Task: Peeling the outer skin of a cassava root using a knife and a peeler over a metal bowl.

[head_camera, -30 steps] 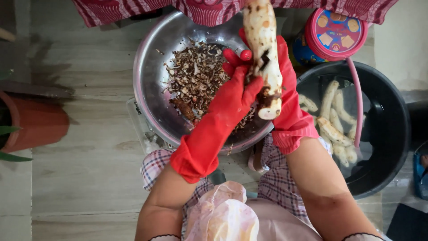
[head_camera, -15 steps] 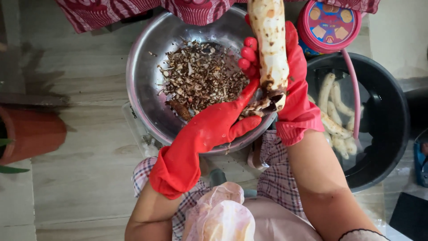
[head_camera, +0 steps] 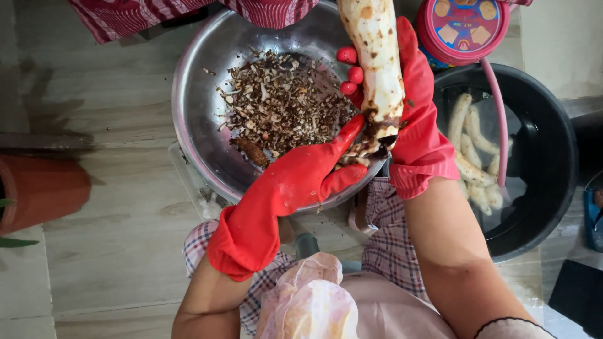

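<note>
Wooden flooring is carrying a black tub (head_camera: 553,188) of peeled roots, a steel bowl (head_camera: 195,119) of peelings, right hand (head_camera: 421,125) now gripping the pale root (head_camera: 377,69) higher over the bowl, left hand (head_camera: 301,182) pinching its dark end, peeling nearly complete.

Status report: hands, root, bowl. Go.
Right red-gloved hand grips long pale peeled root. Left red-gloved hand at its dark lower end. Steel bowl of peelings beneath; nothing obstructing.
</note>
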